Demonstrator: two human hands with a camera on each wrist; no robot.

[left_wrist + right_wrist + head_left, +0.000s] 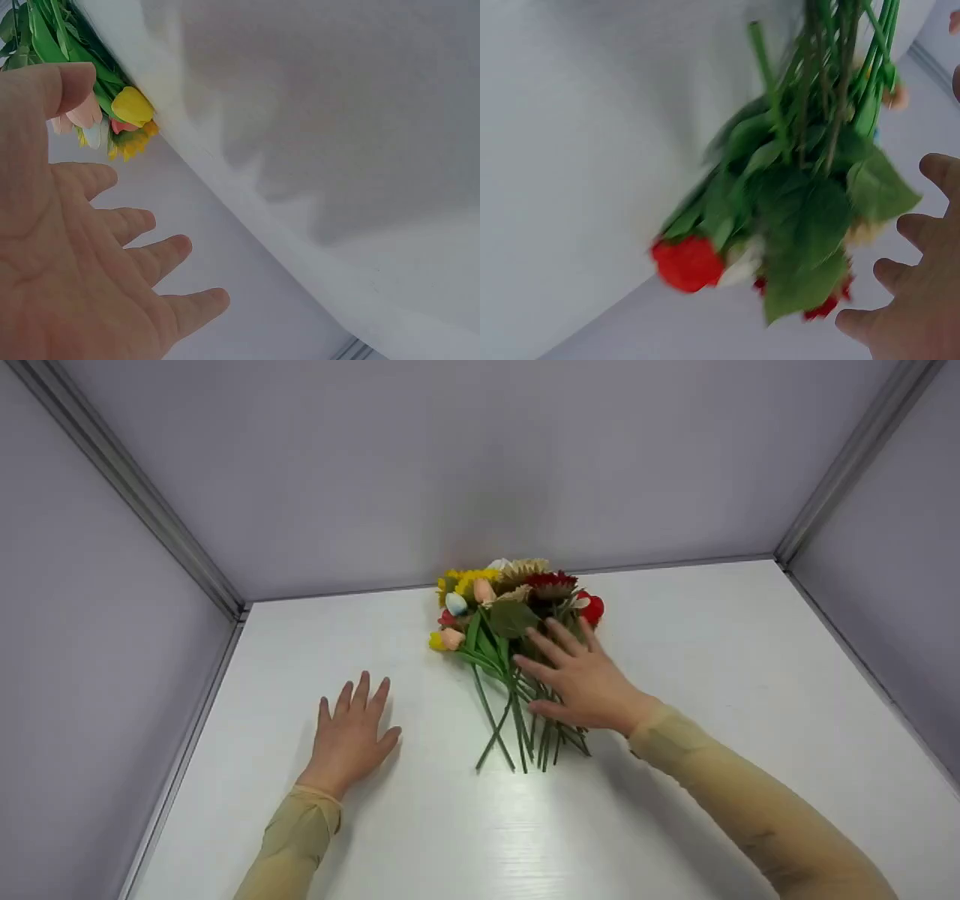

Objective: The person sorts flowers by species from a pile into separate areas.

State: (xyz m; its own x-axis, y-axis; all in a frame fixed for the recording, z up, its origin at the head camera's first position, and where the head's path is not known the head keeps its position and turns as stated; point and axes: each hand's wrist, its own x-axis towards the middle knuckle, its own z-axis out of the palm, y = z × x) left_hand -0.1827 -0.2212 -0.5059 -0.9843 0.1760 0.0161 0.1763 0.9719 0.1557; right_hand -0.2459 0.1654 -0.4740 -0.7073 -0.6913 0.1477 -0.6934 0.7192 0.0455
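Your right hand (581, 679) is lying wide on the light, bendy flowers (514, 607); you are best grabbing the stems (517, 727)

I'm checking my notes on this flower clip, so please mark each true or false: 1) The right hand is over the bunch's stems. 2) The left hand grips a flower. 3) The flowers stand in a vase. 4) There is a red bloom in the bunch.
1) True: the right hand is spread over the stems of the flower bunch.
2) False: the left hand lies flat and open on the white table, apart from the flowers.
3) False: the bunch lies on the table.
4) True: a red bloom shows at its edge.
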